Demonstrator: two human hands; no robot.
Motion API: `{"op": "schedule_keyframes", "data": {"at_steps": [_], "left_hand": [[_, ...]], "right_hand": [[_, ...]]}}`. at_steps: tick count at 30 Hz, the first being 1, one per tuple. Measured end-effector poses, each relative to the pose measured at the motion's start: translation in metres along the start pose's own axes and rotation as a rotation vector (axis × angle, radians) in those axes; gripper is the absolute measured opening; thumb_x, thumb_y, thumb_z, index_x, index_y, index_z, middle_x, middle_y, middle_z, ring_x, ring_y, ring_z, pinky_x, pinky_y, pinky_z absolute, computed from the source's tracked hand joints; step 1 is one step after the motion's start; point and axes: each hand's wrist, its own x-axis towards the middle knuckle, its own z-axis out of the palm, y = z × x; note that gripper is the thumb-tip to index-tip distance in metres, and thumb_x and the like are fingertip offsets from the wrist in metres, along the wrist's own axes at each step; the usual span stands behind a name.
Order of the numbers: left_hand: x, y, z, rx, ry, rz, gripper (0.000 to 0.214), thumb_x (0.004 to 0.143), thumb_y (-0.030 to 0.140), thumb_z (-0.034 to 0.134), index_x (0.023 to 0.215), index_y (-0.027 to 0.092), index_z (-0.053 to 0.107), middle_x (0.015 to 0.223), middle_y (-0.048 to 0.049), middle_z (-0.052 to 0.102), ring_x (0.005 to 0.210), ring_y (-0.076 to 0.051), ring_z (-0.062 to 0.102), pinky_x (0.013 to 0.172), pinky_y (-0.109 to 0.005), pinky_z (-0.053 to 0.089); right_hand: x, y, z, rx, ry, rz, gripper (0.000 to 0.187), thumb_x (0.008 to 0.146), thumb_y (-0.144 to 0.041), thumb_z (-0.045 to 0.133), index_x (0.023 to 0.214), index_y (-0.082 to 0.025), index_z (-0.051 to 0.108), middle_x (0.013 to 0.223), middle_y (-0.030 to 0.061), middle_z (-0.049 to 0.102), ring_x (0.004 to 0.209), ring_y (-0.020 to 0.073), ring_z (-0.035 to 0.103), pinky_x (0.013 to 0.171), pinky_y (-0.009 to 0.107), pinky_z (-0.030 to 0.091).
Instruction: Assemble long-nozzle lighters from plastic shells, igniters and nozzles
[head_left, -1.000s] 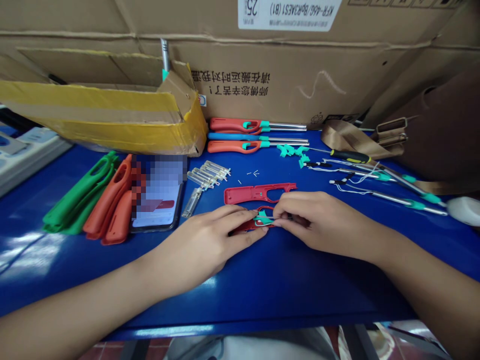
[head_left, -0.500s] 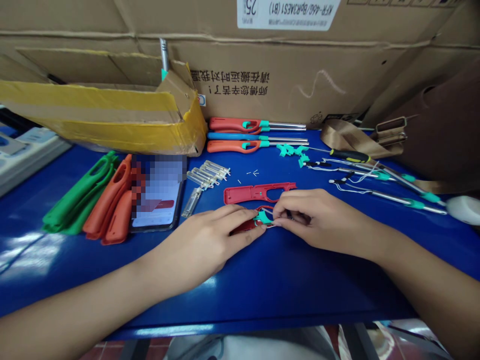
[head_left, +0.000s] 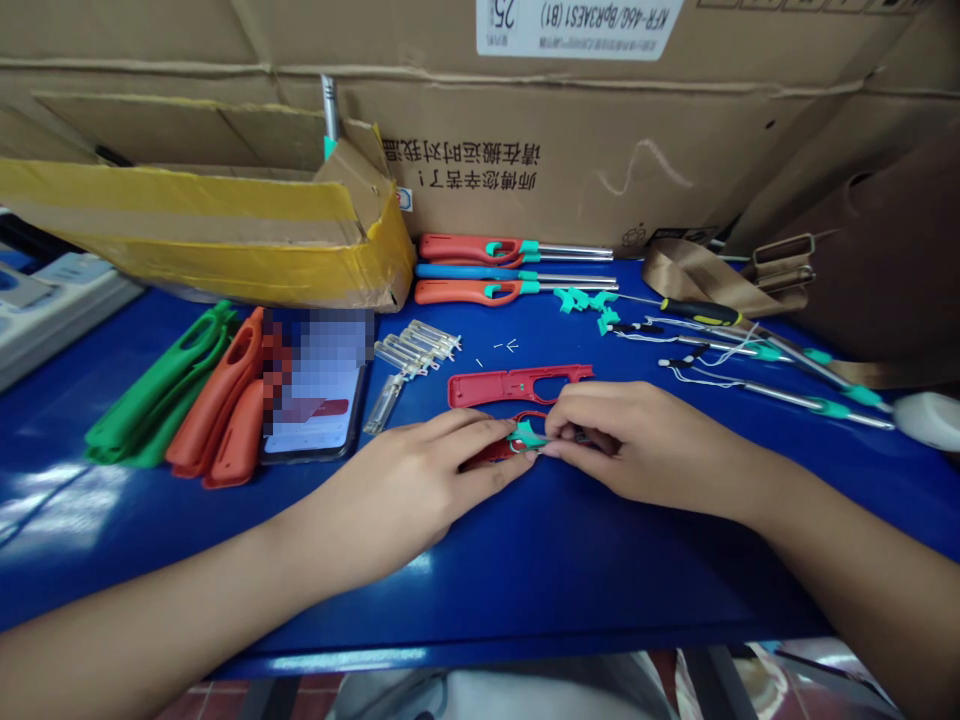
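My left hand (head_left: 442, 465) is closed around a red lighter handle half (head_left: 489, 452), with its fingertips by a turquoise trigger piece (head_left: 528, 435) set in it. From the right, my right hand (head_left: 615, 430) pinches at the trigger piece's right end; a thin part seems to be between thumb and forefinger, too small to make out. Its other fingers are curled. Just behind both hands lies another red handle half (head_left: 491, 388), hollow side up. Several small white pins (head_left: 511, 346) and a group of clear fuel tanks (head_left: 416, 345) lie beyond it.
Finished-looking lighters (head_left: 469, 291) lie at the back, near turquoise triggers (head_left: 581, 299) and a screwdriver (head_left: 697, 312). Metal lighter tubes (head_left: 795, 397) with wires are at right. Green shells (head_left: 161, 400), orange shells (head_left: 236, 430) and a phone (head_left: 319, 400) lie left, before a taped carton (head_left: 300, 265).
My right thumb and fingertips have shifted very slightly at the trigger piece, and the thin part there is angled differently. My left hand stays on the red handle half.
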Motion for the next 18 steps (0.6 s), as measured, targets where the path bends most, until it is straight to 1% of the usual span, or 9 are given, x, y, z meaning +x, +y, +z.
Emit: {"op": "schedule_keyframes", "data": {"at_steps": [3,8,12,15,18], "left_hand": [[-0.0006,0.0001,0.0,0.002,-0.005,0.003,0.042,0.1,0.012,0.049,0.141,0.015,0.058,0.131,-0.0143,0.065,0.121,-0.03,0.06,0.096,-0.046,0.062],[-0.0011,0.0009,0.0005,0.007,-0.002,-0.008,0.042,0.102,0.013,0.046,0.142,0.017,0.057,0.133,-0.0125,0.064,0.122,-0.029,0.06,0.097,-0.046,0.062],[-0.001,0.0011,-0.0001,0.01,-0.004,-0.005,0.042,0.101,0.013,0.047,0.142,0.016,0.058,0.132,-0.0134,0.065,0.121,-0.03,0.061,0.097,-0.046,0.062],[-0.0006,0.0007,-0.0004,0.012,-0.006,0.001,0.042,0.1,0.013,0.049,0.141,0.015,0.058,0.132,-0.0139,0.065,0.122,-0.03,0.061,0.096,-0.046,0.062],[-0.0005,0.0006,-0.0003,0.016,-0.008,-0.008,0.045,0.099,0.011,0.05,0.143,0.017,0.057,0.133,-0.0132,0.065,0.123,-0.03,0.06,0.097,-0.046,0.062]], "right_hand": [[-0.0004,0.0003,-0.0004,-0.002,-0.011,-0.004,0.007,0.097,-0.025,0.062,0.093,-0.021,0.063,0.086,-0.0012,0.065,0.075,0.0137,0.058,0.068,0.028,0.04],[-0.0005,0.0019,0.001,-0.015,0.016,-0.015,0.011,0.1,-0.022,0.056,0.094,-0.021,0.065,0.088,-0.0008,0.067,0.08,0.0139,0.059,0.072,0.028,0.04],[-0.0002,0.0014,0.0011,0.003,0.037,-0.024,0.009,0.098,-0.025,0.061,0.091,-0.021,0.065,0.084,-0.0023,0.065,0.072,0.0123,0.056,0.067,0.027,0.039],[-0.0006,0.0011,0.0008,-0.001,0.029,-0.027,0.009,0.096,-0.028,0.065,0.092,-0.021,0.065,0.084,-0.0024,0.065,0.072,0.0124,0.056,0.066,0.027,0.039],[-0.001,0.0021,0.0015,-0.025,0.024,-0.03,0.011,0.1,-0.026,0.059,0.093,-0.02,0.065,0.086,-0.0008,0.066,0.077,0.0136,0.059,0.07,0.028,0.041]]}}
